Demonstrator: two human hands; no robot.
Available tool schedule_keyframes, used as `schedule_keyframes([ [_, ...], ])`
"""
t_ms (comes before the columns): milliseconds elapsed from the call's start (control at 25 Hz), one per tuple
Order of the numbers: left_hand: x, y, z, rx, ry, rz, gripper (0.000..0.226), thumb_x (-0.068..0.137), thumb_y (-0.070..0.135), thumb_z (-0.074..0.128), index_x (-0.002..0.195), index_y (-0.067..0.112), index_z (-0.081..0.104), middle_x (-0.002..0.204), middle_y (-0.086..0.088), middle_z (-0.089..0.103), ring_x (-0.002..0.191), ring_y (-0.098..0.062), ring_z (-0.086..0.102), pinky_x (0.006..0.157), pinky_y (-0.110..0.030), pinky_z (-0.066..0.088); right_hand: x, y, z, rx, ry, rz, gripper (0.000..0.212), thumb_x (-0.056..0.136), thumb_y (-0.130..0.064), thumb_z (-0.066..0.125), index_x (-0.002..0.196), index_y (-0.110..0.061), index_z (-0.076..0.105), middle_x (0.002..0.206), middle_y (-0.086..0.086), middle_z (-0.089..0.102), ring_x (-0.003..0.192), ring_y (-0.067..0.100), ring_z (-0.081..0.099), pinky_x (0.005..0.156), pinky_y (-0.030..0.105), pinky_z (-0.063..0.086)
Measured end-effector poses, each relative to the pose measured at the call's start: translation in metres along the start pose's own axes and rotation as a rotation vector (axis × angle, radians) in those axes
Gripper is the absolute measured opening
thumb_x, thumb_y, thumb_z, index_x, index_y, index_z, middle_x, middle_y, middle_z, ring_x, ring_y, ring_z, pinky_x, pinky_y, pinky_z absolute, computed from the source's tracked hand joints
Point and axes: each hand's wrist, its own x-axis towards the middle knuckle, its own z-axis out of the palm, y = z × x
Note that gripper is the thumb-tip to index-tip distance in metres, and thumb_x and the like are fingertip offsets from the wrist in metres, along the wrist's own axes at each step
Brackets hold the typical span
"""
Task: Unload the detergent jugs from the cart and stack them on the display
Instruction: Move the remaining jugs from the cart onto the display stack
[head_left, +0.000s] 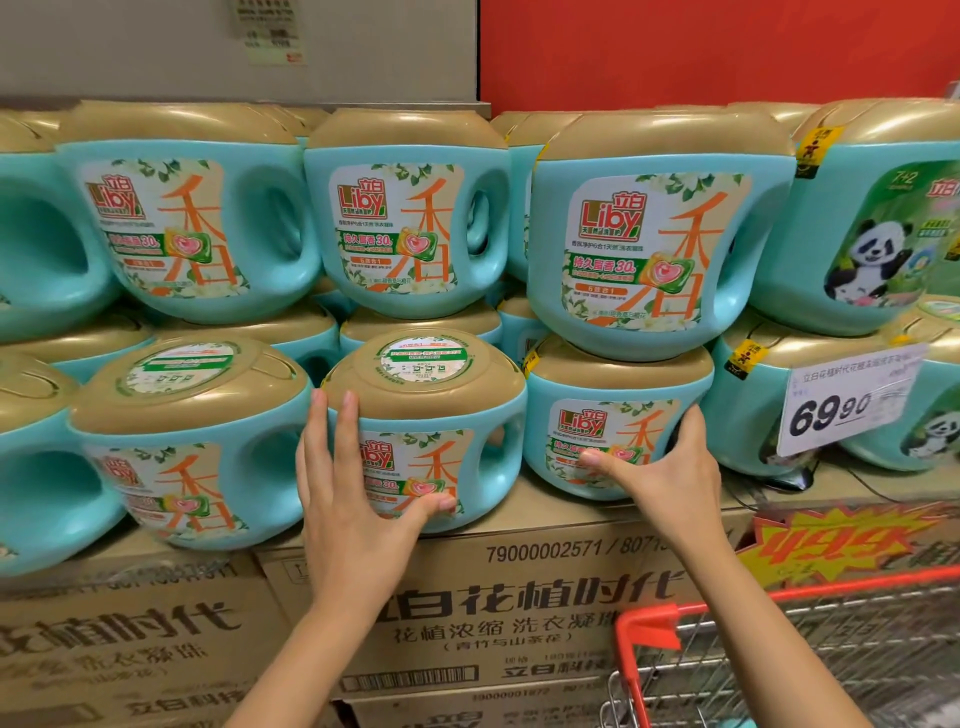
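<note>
Teal detergent jugs with gold lids and Liby labels stand two rows high on the display. My left hand (353, 499) lies flat against the front left of the middle jug (431, 374) in the lower row, fingers straight up and thumb spread across its label. My right hand (670, 478) holds the neighbouring lower jug (613, 374), thumb on the label and fingers curved round its right side. That jug carries another jug (654, 249) on its lid. The red-rimmed wire cart (779, 597) is at the lower right; its contents are not visible.
The jugs rest on brown cardboard cartons (519, 597) printed with black characters. Panda-label jugs (872, 234) fill the right side, with a 69.90 price tag (847, 400) in front. A grey and red wall rises behind the stack.
</note>
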Motion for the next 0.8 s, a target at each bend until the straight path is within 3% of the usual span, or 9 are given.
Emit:
schedule_keyframes([
  [240, 0.000, -0.002, 0.001, 0.024, 0.006, 0.006, 0.131, 0.053, 0.043, 0.088, 0.147, 0.053, -0.002, 0.157, 0.029, -0.007, 0.147, -0.018, 0.010, 0.106, -0.040, 0.021, -0.006, 0.000, -0.004, 0.003, 0.007, 0.014, 0.084, 0.045, -0.053, 0.088, 0.110, -0.027, 0.042, 0.103, -0.011, 0.059, 0.097, 0.012, 0.055, 0.085, 0.035, 0.049],
  [400, 0.001, -0.003, 0.002, -0.019, 0.006, 0.028, 0.130, 0.053, 0.037, 0.090, 0.150, 0.048, 0.004, 0.160, 0.018, 0.001, 0.144, -0.012, 0.007, 0.109, -0.041, 0.018, -0.011, -0.002, -0.001, 0.068, -0.040, 0.018, 0.073, 0.053, -0.047, 0.087, 0.110, -0.029, 0.045, 0.102, -0.019, 0.059, 0.094, -0.003, 0.057, 0.086, 0.027, 0.049],
  [560, -0.001, -0.002, -0.001, -0.036, -0.001, 0.025, 0.123, 0.056, 0.031, 0.091, 0.151, 0.037, 0.014, 0.160, 0.007, 0.006, 0.140, -0.006, 0.003, 0.113, -0.036, 0.014, -0.023, 0.001, -0.006, 0.058, -0.029, 0.006, 0.077, 0.066, -0.039, 0.085, 0.129, -0.017, 0.047, 0.125, -0.004, 0.056, 0.116, 0.012, 0.052, 0.099, 0.033, 0.044],
  [640, -0.006, 0.000, -0.005, -0.089, 0.036, 0.027, 0.105, 0.065, 0.026, 0.089, 0.150, 0.028, 0.026, 0.157, -0.004, 0.016, 0.140, -0.008, 0.010, 0.115, -0.028, 0.015, -0.036, 0.002, -0.015, 0.023, 0.030, -0.011, 0.067, 0.075, -0.033, 0.080, 0.131, -0.011, 0.050, 0.125, -0.002, 0.053, 0.118, 0.015, 0.049, 0.100, 0.032, 0.041],
  [760, -0.023, 0.000, -0.011, -0.251, 0.090, 0.057, 0.059, 0.079, 0.018, 0.074, 0.133, 0.012, 0.051, 0.139, -0.007, 0.036, 0.133, -0.021, 0.038, 0.110, -0.041, 0.037, -0.067, 0.009, -0.036, 0.004, 0.115, -0.008, 0.032, 0.085, -0.019, 0.072, 0.114, -0.011, 0.061, 0.113, 0.002, 0.061, 0.107, 0.019, 0.058, 0.094, 0.035, 0.047],
  [800, -0.031, 0.001, -0.013, -0.305, 0.078, 0.060, 0.047, 0.081, 0.016, 0.069, 0.126, 0.011, 0.056, 0.132, -0.004, 0.042, 0.125, -0.020, 0.046, 0.104, -0.035, 0.043, -0.080, 0.013, -0.043, 0.023, 0.130, 0.022, 0.024, 0.086, -0.017, 0.070, 0.109, -0.015, 0.063, 0.106, -0.001, 0.064, 0.099, 0.015, 0.060, 0.089, 0.032, 0.048],
])
